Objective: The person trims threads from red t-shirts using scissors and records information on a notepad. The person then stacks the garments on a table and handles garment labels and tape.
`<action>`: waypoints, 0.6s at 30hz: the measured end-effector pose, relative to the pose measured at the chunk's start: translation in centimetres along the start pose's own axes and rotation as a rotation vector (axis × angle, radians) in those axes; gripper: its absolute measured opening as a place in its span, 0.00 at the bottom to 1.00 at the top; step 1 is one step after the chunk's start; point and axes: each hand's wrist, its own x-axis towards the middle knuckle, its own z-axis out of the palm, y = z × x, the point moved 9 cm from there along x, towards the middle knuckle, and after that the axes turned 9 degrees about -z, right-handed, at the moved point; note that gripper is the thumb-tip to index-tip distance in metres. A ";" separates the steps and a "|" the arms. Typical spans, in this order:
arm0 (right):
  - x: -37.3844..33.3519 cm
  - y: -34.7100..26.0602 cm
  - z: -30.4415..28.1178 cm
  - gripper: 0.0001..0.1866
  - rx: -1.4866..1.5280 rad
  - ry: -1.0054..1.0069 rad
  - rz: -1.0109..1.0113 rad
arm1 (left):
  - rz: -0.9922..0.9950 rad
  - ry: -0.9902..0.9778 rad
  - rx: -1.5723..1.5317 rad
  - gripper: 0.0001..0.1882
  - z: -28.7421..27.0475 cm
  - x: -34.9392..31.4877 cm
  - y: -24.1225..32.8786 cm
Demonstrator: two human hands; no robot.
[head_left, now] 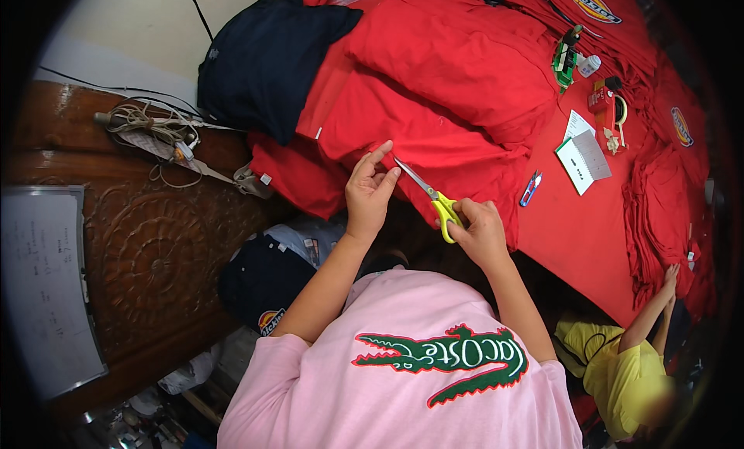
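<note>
Head view, tabletop's (559,251) near edge: right fingers (470,208) gripped yellow scissors (442,205); whether left fingers (377,156) held anything, I couldn't tell. A slip risked nicking them or red cloth (446,150).

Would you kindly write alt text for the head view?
A person's right hand holds yellow-handled scissors, blades pointing toward the left hand, beside piled red fabric. Dark cloth is upper left, a co-worker in yellow lower right.
</note>
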 end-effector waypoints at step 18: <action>1.5 0.4 1.9 0.18 -0.040 -0.100 0.133 | 0.032 0.046 -0.047 0.40 -0.9 0.5 1.7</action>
